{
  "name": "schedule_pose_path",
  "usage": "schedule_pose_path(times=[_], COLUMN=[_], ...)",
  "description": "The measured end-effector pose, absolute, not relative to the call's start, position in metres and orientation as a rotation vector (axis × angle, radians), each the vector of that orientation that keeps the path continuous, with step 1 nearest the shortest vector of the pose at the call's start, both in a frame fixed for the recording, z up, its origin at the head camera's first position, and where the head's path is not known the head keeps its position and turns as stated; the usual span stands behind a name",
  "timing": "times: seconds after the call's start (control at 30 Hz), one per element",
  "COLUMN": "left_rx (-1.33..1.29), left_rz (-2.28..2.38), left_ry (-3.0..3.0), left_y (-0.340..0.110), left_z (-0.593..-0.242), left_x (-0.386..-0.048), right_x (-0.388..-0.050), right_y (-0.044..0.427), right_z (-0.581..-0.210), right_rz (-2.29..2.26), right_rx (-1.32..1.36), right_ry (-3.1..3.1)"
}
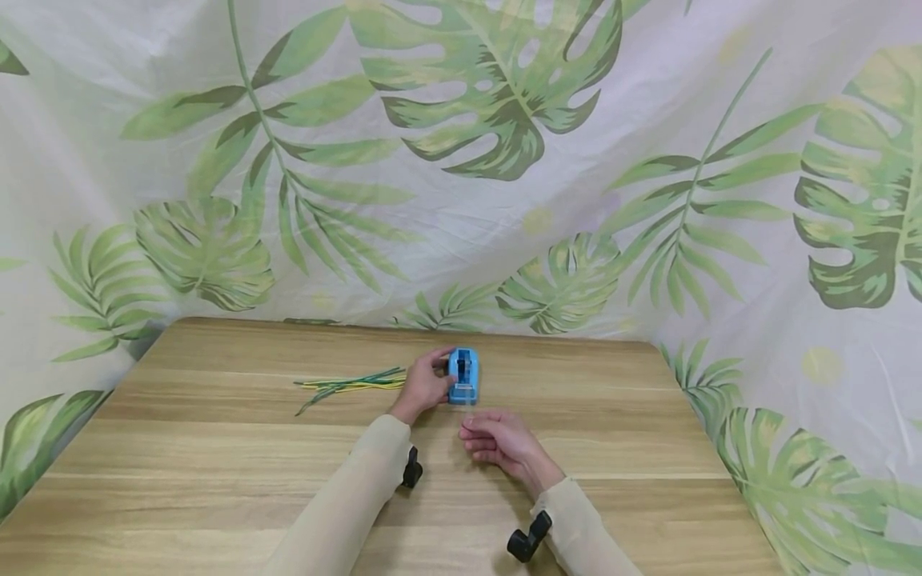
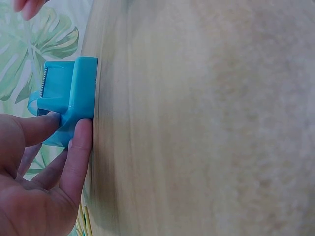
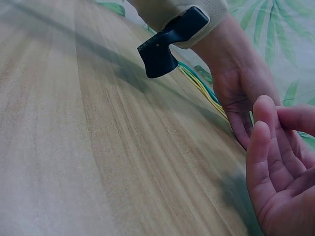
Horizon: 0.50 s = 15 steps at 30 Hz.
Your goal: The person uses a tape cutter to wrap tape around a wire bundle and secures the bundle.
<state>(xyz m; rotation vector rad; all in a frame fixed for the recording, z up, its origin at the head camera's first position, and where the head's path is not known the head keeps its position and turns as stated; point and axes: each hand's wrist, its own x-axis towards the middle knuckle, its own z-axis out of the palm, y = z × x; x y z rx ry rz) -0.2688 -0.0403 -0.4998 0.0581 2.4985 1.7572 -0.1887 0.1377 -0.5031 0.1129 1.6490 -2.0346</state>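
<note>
A small blue tape dispenser stands on the table towards its back edge. My left hand grips its left side, the thumb pressing near the front in the left wrist view, where the dispenser shows its toothed cutting edge. From that edge a clear strip of tape runs towards me. My right hand pinches the strip's end between thumb and forefinger, just in front of the dispenser. In the right wrist view the right hand hides the dispenser, with the left hand behind.
Several green and yellow thin strands, like wires or twist ties, lie crossed on the wooden table left of the left hand. A leaf-patterned cloth hangs behind the table. Each wrist bears a black camera mount.
</note>
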Motion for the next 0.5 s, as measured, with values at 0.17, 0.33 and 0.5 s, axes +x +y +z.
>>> schedule_pose_path(times=[0.17,0.33,0.5], left_rx=[0.057,0.055,0.059], left_rz=[1.758,1.758,1.753], left_ry=[2.499,2.502,2.511], left_y=[-0.0401,-0.0396,-0.0396], left_z=[-0.5005,-0.5005,-0.5045], left_x=[-0.2701,-0.2691,-0.2708], right_x=[-0.1859,-0.1832,-0.1806], right_y=[0.1383,0.1381,0.1377], right_z=[-0.5018,-0.501,-0.5011], right_rz=[-2.04,-2.032,-2.031], right_rx=[0.097,0.105,0.114], right_ry=[1.65,1.651,1.648])
